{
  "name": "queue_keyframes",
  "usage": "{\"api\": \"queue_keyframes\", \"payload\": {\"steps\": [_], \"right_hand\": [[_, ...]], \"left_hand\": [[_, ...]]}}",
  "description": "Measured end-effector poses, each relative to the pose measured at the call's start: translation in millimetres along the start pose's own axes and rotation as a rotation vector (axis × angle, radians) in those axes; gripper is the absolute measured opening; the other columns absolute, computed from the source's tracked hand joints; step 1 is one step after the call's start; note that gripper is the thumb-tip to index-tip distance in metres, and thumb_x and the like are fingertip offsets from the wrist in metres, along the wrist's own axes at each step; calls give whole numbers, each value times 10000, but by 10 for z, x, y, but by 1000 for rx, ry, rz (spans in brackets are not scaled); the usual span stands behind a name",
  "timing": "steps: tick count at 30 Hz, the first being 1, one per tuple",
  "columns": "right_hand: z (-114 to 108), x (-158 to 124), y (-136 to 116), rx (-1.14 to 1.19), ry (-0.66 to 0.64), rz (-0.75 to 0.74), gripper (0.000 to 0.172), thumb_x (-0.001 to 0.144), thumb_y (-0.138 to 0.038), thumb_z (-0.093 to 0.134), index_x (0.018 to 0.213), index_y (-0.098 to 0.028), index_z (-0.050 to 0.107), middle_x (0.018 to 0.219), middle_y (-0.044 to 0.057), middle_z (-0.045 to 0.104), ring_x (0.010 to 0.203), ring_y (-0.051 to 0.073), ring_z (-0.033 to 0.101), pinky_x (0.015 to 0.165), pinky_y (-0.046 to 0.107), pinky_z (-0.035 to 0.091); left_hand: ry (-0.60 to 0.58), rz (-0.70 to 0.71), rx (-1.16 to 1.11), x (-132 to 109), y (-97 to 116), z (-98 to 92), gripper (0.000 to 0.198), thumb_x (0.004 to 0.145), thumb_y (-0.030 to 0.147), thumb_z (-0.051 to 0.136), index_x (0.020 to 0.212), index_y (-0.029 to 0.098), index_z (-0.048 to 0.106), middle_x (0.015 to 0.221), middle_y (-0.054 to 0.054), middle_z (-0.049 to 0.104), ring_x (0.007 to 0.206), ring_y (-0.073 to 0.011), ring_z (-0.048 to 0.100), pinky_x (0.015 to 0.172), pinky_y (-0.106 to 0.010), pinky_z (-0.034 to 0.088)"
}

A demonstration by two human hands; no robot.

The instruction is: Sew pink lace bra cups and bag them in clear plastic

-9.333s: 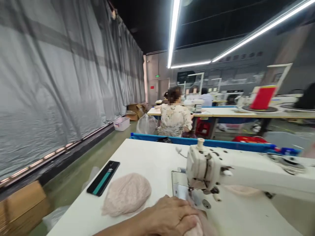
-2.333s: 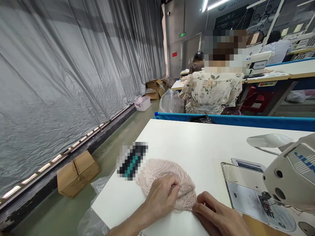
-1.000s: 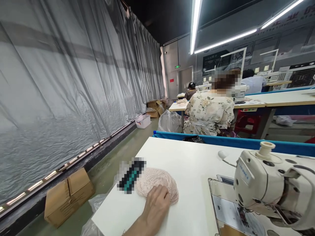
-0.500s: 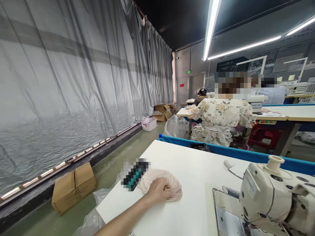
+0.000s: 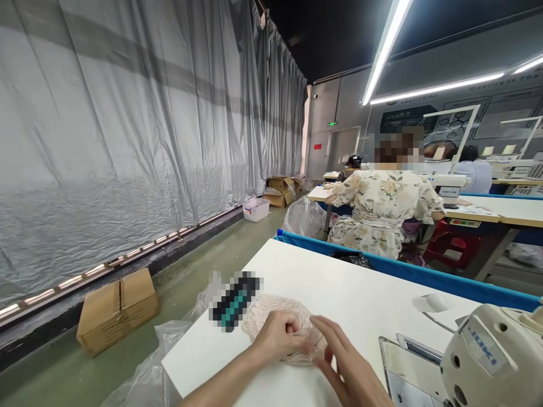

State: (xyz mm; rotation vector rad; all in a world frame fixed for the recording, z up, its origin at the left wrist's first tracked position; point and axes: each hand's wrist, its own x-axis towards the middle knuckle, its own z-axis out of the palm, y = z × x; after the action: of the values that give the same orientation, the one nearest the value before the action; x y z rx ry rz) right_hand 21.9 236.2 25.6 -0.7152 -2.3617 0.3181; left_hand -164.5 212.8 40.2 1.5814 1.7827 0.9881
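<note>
A rounded piece of pale pink openwork lace fabric (image 5: 265,308) lies on the white sewing table (image 5: 292,263). My left hand (image 5: 280,336) rests over its near side, thumb and fingers closed on the lace. From the right comes my right hand (image 5: 345,356), fingers apart, with the fingertips at the lace's right edge; nothing shows in its grasp. The fingertips of both hands are slightly blurred, and part of the lace is hidden under them.
To the right stands a sewing machine (image 5: 487,362). A blurred-out dark object (image 5: 235,302) lies at the table's left edge. A blue cloth trough (image 5: 407,268) runs along the far edge. Beyond it sits a co-worker (image 5: 382,198). A cardboard box (image 5: 119,311) is on the floor.
My right hand has come into view and reached the right side of the lace. The left hand stays on the lace. The view has shifted slightly.
</note>
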Motion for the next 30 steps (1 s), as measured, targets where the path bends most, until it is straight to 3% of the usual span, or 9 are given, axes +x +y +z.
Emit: {"api": "queue_keyframes", "payload": {"steps": [3, 7, 11, 14, 17, 24, 26, 28, 30], "right_hand": [[162, 202, 101, -7, -20, 76, 310, 892, -190, 340, 1188, -239, 417, 940, 36, 629, 652, 123, 627, 551, 237, 513], [241, 120, 197, -48, -55, 116, 215, 854, -230, 407, 1053, -280, 472, 734, -47, 620, 530, 123, 594, 490, 225, 462], [253, 64, 195, -92, -54, 146, 378, 856, -290, 455, 1230, -305, 401, 700, -77, 620, 513, 121, 600, 460, 208, 441], [271, 94, 182, -128, -34, 136, 125, 889, -312, 430, 993, -280, 492, 667, -73, 617, 536, 122, 605, 477, 206, 436], [268, 88, 175, -170, -21, 100, 179, 929, -334, 387, 791, -260, 474, 659, -60, 606, 515, 119, 585, 460, 206, 412], [164, -53, 165, -236, 2, 33, 185, 963, -304, 351, 890, -269, 517, 747, -39, 626, 569, 118, 614, 480, 195, 426], [145, -81, 167, -250, 2, 22, 198, 964, -296, 349, 873, -267, 523, 753, -32, 618, 560, 119, 606, 469, 197, 421], [137, -105, 174, -253, 8, 10, 212, 964, -285, 344, 847, -264, 518, 754, -30, 614, 558, 120, 598, 472, 200, 424], [142, -125, 185, -248, 27, -4, 214, 963, -278, 341, 829, -262, 507, 741, -30, 611, 562, 122, 593, 481, 203, 428]], "left_hand": [[-9, 49, -21, -7, -24, -30, 265, 672, 209, 636, 525, 157, 421, 571, 53, 384, 586, -97, 370, 528, -227, 265], [-13, 112, -32, -6, -4, -79, 261, 727, 142, 507, 491, 163, 396, 549, 40, 397, 593, -111, 397, 567, -237, 299], [-20, 182, -19, -29, 37, -119, 271, 724, 101, 471, 490, 171, 352, 527, 45, 372, 589, -113, 395, 586, -243, 302], [-5, 192, -1, -44, 37, -132, 278, 744, 120, 469, 510, 177, 330, 548, 43, 382, 594, -116, 392, 579, -251, 294], [30, 155, 16, -52, 15, -130, 277, 795, 165, 430, 546, 189, 313, 556, 40, 371, 574, -117, 372, 549, -261, 273], [-19, 123, 51, -78, -15, -113, 244, 853, 220, 403, 613, 179, 417, 592, 37, 445, 593, -119, 428, 550, -241, 297], [-44, 121, 73, -88, -11, -119, 196, 855, 211, 418, 679, 170, 493, 623, 33, 478, 619, -126, 453, 569, -235, 318], [-64, 126, 99, -106, 2, -128, 111, 843, 178, 451, 875, 167, 557, 709, 23, 528, 680, -139, 488, 620, -233, 354], [-100, 157, 125, -133, 26, -138, 295, 825, 128, 481, 1111, 192, 520, 848, 8, 565, 776, -151, 518, 700, -238, 383]]}}
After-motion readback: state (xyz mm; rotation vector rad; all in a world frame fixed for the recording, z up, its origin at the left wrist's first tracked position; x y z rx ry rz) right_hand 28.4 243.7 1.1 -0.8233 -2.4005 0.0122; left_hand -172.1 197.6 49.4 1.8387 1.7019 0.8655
